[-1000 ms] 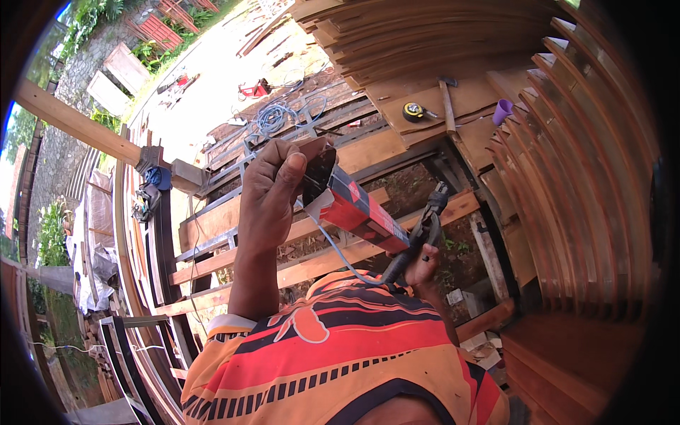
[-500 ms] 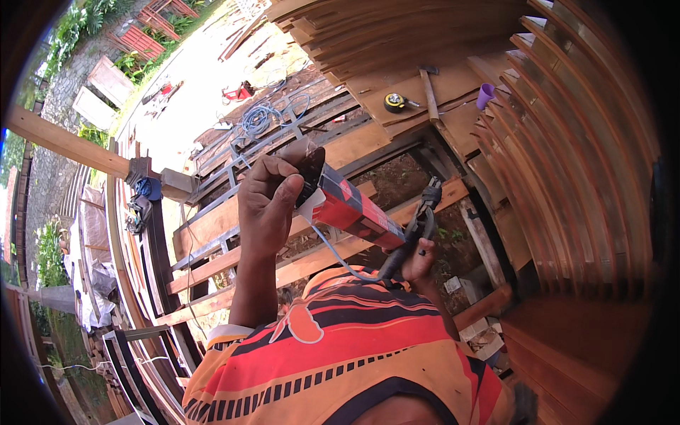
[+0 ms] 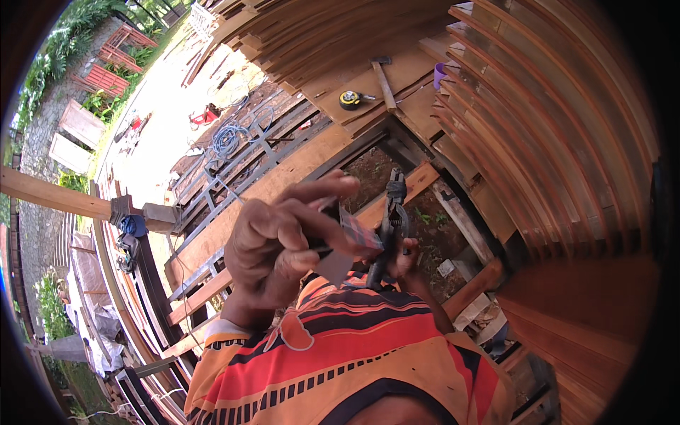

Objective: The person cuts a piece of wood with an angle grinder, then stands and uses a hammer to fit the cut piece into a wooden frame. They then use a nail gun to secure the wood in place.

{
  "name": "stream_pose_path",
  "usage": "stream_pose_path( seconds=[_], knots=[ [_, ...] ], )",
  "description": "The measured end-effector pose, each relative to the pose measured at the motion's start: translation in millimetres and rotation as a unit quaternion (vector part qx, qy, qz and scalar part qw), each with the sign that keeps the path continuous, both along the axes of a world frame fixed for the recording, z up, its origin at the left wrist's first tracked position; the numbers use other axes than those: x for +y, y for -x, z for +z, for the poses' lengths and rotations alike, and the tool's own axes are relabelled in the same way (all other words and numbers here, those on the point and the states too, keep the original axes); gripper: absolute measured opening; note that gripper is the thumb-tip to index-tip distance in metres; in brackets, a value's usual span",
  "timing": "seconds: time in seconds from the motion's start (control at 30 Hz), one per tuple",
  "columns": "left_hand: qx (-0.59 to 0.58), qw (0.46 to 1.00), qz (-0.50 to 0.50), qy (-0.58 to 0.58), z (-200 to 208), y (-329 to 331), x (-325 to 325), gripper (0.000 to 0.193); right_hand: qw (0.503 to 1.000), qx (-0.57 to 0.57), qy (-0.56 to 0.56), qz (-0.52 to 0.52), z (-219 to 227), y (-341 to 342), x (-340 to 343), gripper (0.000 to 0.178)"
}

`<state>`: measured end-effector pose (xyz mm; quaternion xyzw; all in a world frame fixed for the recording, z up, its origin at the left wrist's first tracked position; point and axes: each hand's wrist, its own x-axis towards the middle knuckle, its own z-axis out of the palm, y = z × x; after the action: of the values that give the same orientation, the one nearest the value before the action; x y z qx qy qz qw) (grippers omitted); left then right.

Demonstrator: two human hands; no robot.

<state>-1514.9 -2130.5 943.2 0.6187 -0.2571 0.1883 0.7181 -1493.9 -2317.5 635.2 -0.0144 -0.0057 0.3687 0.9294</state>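
Note:
My left hand point(image 3: 262, 244) is raised at the middle, its fingers bent around the open end of a small red and dark cardboard box point(image 3: 367, 241). A grey flap point(image 3: 334, 268) of the box sticks out below the fingers, which hide most of the box and its contents. To the right, my right hand point(image 3: 404, 263) is closed around a black clamp-like tool with a long handle, which looks like a welding electrode holder point(image 3: 388, 237). Its jaw end points away from me, beside the box's far end. Whether the right hand also supports the box is hidden.
A hammer point(image 3: 384, 85) and a yellow tape measure point(image 3: 350, 100) lie on boards ahead, near a purple cup point(image 3: 440, 74). Stacked planks point(image 3: 538, 134) rise at the right. Metal framing with open gaps lies below, with a coiled blue cable point(image 3: 228, 139) beyond.
My left hand has moved right and closer to the view, from pinching dark wrapping at the box's mouth to covering the box. The box now appears end-on; the view has shifted.

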Motion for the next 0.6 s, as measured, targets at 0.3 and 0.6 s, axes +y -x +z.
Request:
stream_pose_path(
  seconds=[0.3,0.6],
  knots=[
    [-0.188,0.893,-0.405,-0.059,67.4,10.8,-17.1,0.013,0.993,-0.109,-0.021,0.051,-10.5,-11.0,-8.7,0.084],
    [-0.358,0.801,-0.41,0.248,185.1,105.8,158.9,0.015,0.985,-0.12,-0.067,0.1,13.7,-28.4,-1.4,0.084]
  ],
)
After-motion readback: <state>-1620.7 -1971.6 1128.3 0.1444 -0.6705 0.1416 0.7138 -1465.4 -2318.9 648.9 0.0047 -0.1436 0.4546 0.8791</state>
